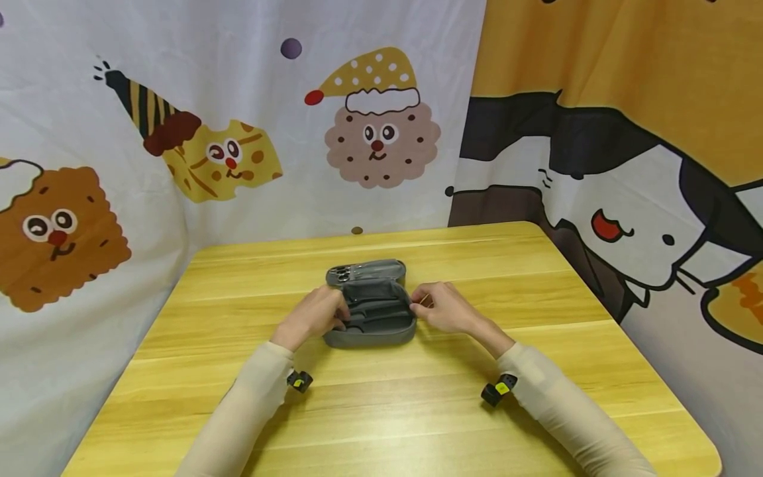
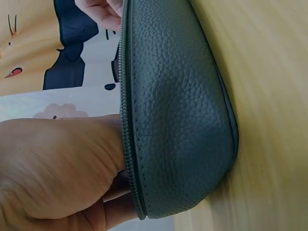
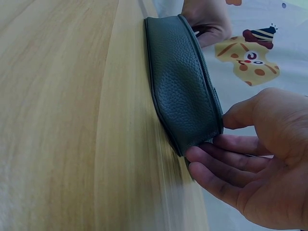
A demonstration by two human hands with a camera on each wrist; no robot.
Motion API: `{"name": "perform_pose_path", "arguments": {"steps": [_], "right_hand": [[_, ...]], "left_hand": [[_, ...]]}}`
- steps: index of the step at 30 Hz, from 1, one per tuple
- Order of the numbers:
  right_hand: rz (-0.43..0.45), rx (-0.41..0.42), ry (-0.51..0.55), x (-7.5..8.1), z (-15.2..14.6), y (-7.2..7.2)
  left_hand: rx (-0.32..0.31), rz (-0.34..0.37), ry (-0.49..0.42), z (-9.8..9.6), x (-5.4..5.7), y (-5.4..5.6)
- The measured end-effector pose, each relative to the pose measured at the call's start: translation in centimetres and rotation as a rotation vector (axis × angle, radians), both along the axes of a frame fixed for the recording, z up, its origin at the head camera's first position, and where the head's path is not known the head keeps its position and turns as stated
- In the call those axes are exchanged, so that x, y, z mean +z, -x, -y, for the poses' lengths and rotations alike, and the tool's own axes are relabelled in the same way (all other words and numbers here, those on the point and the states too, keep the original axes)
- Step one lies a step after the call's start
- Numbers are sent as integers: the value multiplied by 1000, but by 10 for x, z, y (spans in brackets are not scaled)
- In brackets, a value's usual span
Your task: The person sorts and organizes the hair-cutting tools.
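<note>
A grey zip case (image 1: 369,338) of pebbled leather lies unzipped on the wooden table, its lid (image 1: 378,270) folded back behind the tray part. Dark ridges and slots line its inside. My left hand (image 1: 314,313) reaches over the left rim, fingers down inside the case; in the left wrist view the zip edge (image 2: 126,110) hides the fingertips, so what they hold cannot be seen. At the right end, my right hand (image 1: 444,307) pinches the case's corner, thumb on the zip rim and fingers against the outer wall, as the right wrist view shows.
Small shiny metal tools (image 1: 342,272) sit in the left part of the lid. Bare wooden tabletop (image 1: 381,411) stretches in front of the case. A printed cloth (image 1: 238,79) with cartoon figures hangs behind the table and along its right side.
</note>
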State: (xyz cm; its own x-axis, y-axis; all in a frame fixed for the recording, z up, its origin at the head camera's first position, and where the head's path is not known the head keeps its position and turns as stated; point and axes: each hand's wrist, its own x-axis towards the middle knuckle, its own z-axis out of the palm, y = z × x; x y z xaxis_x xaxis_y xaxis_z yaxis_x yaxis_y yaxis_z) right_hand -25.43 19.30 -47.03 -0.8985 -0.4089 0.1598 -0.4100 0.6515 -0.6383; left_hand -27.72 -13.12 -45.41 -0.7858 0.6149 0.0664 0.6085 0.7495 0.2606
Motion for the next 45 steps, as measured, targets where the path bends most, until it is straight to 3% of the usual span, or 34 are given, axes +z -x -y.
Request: {"name": "perform_pose_path", "arguments": {"steps": [16, 35, 39, 45], "right_hand": [[10, 3, -1, 0, -1, -1], [20, 4, -13, 0, -2, -1], [16, 3, -11, -1, -2, -2], [9, 2, -17, -1, -1, -1]], "left_hand": [[30, 49, -20, -2, -2, 1], [-67, 37, -33, 5, 0, -3], [-74, -4, -81, 7, 1, -3], [-66, -118, -176, 10, 1, -3]]}}
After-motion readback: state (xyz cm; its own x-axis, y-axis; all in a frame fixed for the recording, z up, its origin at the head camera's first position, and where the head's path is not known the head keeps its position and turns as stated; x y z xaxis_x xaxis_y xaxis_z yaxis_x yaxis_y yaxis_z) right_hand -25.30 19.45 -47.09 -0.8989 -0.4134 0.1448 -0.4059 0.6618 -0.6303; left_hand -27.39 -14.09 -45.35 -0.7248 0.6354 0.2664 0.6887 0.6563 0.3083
